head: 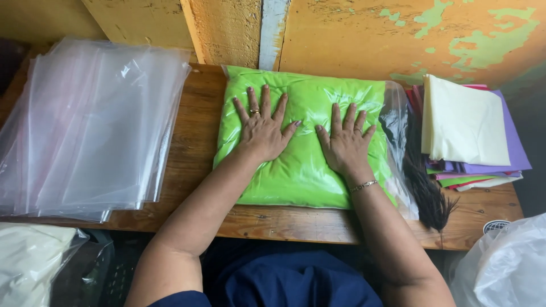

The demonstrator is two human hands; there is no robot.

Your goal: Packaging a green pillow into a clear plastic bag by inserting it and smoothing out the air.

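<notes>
- Both palms are laid flat, fingers spread: the left hand (263, 132) and right hand (346, 145) are pressed on the bagged green cloth (301, 170), centred on the wooden table (193, 148); nothing is gripped.
- Uneven pressure could slide the slick bag.
- The bag's open plastic end (398, 119) could be creased beside the black fringe (424, 187).

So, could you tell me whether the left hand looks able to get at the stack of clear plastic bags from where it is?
Probably yes. The left hand lies flat on the green bagged item, and the stack of clear plastic bags sits just to its left on the same wooden table, with only bare wood between them.
</notes>
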